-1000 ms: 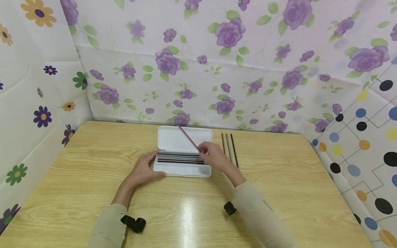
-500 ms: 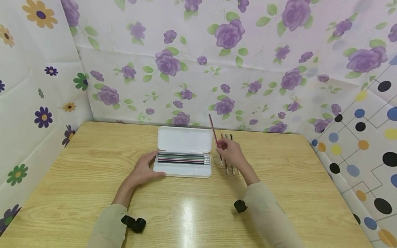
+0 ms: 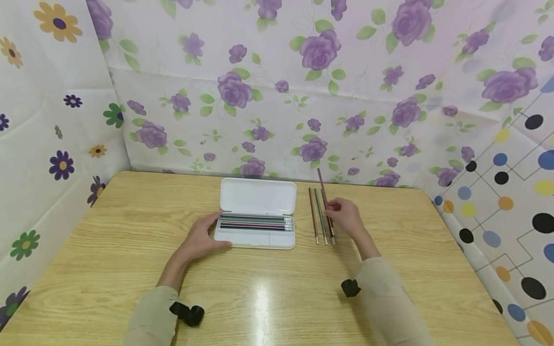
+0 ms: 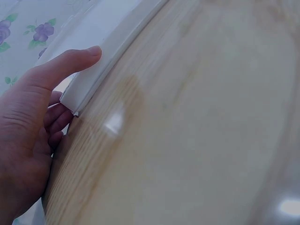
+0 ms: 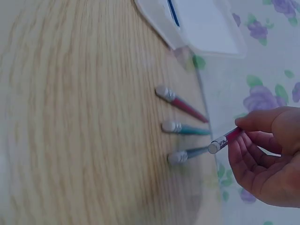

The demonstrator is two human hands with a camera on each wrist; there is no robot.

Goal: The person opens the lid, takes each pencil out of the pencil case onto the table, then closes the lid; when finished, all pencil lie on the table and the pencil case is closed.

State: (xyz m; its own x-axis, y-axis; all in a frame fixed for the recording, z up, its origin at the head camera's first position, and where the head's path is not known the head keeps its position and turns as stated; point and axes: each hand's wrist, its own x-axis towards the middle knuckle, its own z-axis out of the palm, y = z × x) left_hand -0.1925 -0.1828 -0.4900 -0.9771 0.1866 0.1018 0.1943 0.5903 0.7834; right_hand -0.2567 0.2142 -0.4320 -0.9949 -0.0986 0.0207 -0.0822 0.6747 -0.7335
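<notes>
My left hand (image 3: 200, 240) holds the left end of an open white pencil case (image 3: 244, 238), with the thumb over its near rim and the other fingers round the end, as the left wrist view shows. Several pencils (image 3: 253, 222) with white eraser ends lie side by side in the case. My right hand (image 3: 348, 216) pinches a red pencil (image 5: 233, 134) between thumb and fingers, eraser end toward me and far end tilted up. It hovers over the rightmost of three pencils on the table: a reddish one (image 3: 313, 216), a green one (image 3: 320, 216) and a dark one (image 3: 332, 236).
The case's raised lid (image 3: 258, 196) leans back near the table's far edge. A flowered sheet (image 3: 277, 120) hangs right behind the wooden table (image 3: 259, 298). Patterned sheets also close off the left and right sides.
My right hand has carried the red pencil rightward from over the case to the right side of the three table pencils, turning it more upright. The left hand has stayed on the case.
</notes>
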